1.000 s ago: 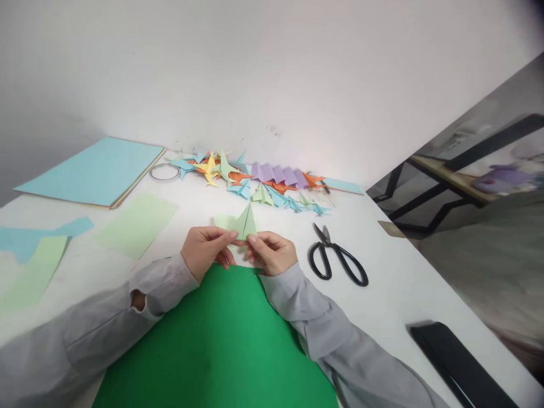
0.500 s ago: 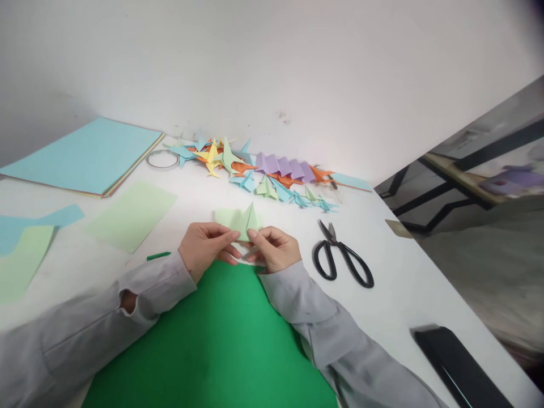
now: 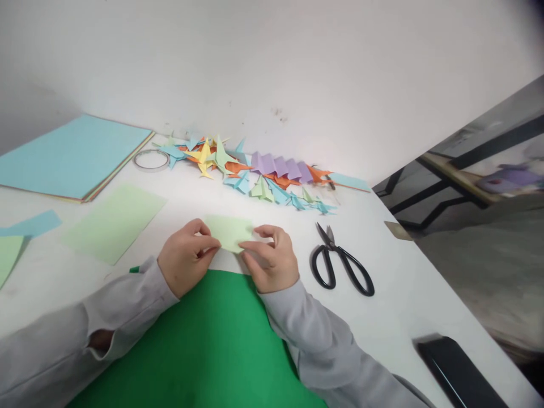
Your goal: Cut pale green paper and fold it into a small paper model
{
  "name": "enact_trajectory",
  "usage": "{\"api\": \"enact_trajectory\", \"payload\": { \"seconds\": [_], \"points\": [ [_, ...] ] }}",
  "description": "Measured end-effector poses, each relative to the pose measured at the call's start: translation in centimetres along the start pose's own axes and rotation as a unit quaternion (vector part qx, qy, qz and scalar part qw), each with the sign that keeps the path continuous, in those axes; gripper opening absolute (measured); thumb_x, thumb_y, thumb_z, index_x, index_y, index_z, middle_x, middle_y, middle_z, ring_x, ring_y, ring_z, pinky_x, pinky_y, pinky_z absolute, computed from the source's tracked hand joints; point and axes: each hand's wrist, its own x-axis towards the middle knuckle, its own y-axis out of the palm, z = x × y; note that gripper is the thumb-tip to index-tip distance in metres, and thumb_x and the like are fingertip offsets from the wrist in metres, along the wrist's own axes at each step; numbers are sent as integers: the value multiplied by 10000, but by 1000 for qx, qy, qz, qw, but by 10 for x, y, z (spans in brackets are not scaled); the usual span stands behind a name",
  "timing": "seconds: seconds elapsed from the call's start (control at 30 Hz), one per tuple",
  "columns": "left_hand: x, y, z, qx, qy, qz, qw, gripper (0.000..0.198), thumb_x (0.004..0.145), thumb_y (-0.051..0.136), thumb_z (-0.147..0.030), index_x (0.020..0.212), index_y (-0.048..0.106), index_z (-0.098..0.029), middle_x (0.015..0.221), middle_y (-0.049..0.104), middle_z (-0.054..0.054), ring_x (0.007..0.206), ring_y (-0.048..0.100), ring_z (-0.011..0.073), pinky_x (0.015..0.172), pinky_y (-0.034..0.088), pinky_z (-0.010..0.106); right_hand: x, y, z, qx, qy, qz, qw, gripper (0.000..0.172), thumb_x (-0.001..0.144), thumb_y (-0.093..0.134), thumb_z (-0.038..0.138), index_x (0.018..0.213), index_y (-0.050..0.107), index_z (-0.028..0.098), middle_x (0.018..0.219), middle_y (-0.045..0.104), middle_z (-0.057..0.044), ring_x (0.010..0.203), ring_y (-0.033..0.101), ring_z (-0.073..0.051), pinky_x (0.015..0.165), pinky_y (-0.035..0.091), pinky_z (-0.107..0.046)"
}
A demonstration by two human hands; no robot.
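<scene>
With the thumb and fingertips of our left hand [image 3: 182, 260] pinched together, we hold the lower left corner of a green slip [image 3: 229, 231]. Our right hand [image 3: 272, 260] curls at its other side, fingers slightly parted and touching it; whether they grip it, we cannot tell. The slip is between our hands, over the table [image 3: 280, 218]. Scissors [image 3: 330, 247] lie to our right, a green sheet [image 3: 119, 221] to our left, folded papers [image 3: 221, 158] beyond, near the wall [image 3: 238, 68].
</scene>
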Motion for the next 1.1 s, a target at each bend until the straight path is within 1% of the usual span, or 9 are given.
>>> {"api": "enact_trajectory", "payload": {
  "seconds": [0.07, 0.17, 0.27, 0.37, 0.5, 0.67, 0.87, 1.0, 1.1],
  "points": [
    [-3, 1, 2, 35, 46, 18, 998, 221, 767, 476, -133, 672, 673, -169, 756, 632, 25, 510, 534, 66, 517, 430, 190, 0, -1, -3, -11, -55, 23, 998, 173, 720, 525, 142, 759, 686, 192, 846, 591, -90, 795, 533, -202, 644, 489, -347],
    [-7, 2, 1, 84, 59, 44, 994, 223, 778, 459, -135, 713, 666, -186, 743, 672, 15, 613, 602, 112, 554, 445, 204, 0, -2, -4, 2, -68, 68, 995, 175, 692, 521, 121, 755, 669, 191, 729, 628, -57, 703, 548, -187, 624, 485, -338],
    [-10, 2, -3, 130, 20, 63, 989, 210, 772, 471, -156, 753, 674, -204, 794, 692, 9, 625, 614, 126, 544, 436, 219, 0, -2, -3, 12, -59, 89, 994, 166, 656, 541, 131, 758, 661, 184, 772, 653, -61, 732, 568, -198, 656, 480, -352],
    [-9, -1, -7, 140, -20, 88, 986, 219, 783, 469, -182, 753, 684, -217, 848, 692, 15, 699, 622, 140, 591, 442, 228, 1, -3, -2, 22, -56, 97, 993, 158, 668, 535, 146, 763, 655, 187, 818, 671, -59, 776, 577, -205, 700, 467, -363],
    [-3, -6, -12, 110, -84, 143, 980, 236, 804, 458, -235, 768, 691, -220, 824, 682, 13, 693, 604, 141, 615, 430, 239, 2, -3, -3, 10, 12, 122, 992, 125, 752, 550, 267, 736, 663, 215, 769, 657, -42, 749, 564, -188, 699, 445, -335],
    [8, -7, -12, 107, -169, 154, 968, 263, 795, 461, -331, 779, 700, -222, 897, 636, 14, 686, 572, 139, 624, 405, 264, 8, -1, -9, -47, 85, 165, 982, 244, 806, 515, 358, 681, 663, 209, 751, 591, -53, 760, 518, -191, 717, 411, -327],
    [17, -6, -7, 70, -245, 176, 951, 280, 744, 493, -399, 739, 708, -219, 790, 665, 18, 647, 560, 162, 589, 387, 283, 13, 5, -13, -58, 98, 168, 979, 265, 784, 536, 368, 608, 625, 191, 713, 558, -40, 720, 500, -180, 700, 384, -322],
    [21, -4, -4, 62, -256, 169, 950, 290, 723, 502, -412, 684, 701, -204, 734, 682, 23, 661, 577, 178, 585, 386, 284, 14, 9, -13, -100, 96, 161, 977, 269, 776, 528, 348, 572, 585, 182, 669, 519, -36, 675, 470, -176, 672, 367, -322],
    [23, -3, -3, 67, -257, 173, 948, 275, 705, 516, -413, 659, 694, -208, 693, 680, 24, 657, 582, 183, 577, 382, 286, 16, 10, -11, -126, 92, 181, 971, 276, 783, 501, 358, 587, 579, 180, 679, 511, -44, 677, 459, -183, 665, 362, -327]
  ]
}}
